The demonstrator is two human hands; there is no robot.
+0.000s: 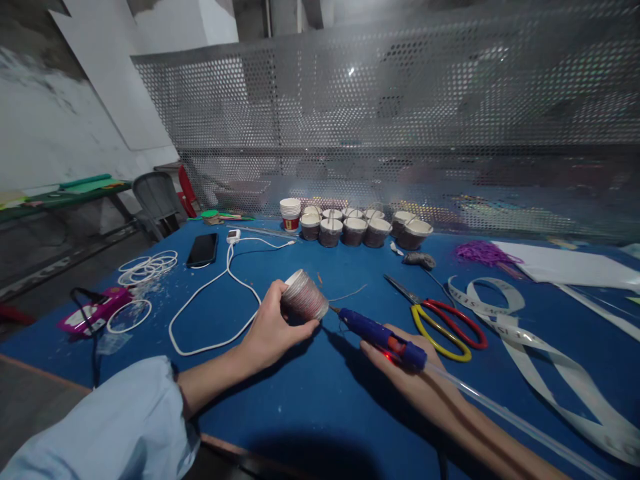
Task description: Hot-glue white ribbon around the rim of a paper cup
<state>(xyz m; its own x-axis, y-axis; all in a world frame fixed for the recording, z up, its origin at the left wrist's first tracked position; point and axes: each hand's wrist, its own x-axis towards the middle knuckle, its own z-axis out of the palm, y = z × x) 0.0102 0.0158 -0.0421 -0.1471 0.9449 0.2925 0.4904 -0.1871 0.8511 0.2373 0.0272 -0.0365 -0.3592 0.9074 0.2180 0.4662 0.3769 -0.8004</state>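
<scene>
My left hand (276,328) grips a small paper cup (306,298) wound with grey thread, tilted on its side with its open mouth toward the upper left. In my right hand (417,373) is a blue hot glue gun (375,335), a long clear glue stick (515,417) sticking out of its back and a red light glowing on it. The gun's nozzle is at the cup's bottom edge; whether it touches cannot be made out. A loose thread end (350,293) trails behind the cup. Scissors (443,323) with red and yellow handles lie right of the gun.
Behind stand several thread-wrapped cups with handles (355,231) and a stack of paper cups (290,213). A phone (203,250), white cable (173,320), white rings (147,268) and pink device (95,311) lie left. Printed ribbon (545,360) and purple strands (483,253) lie right.
</scene>
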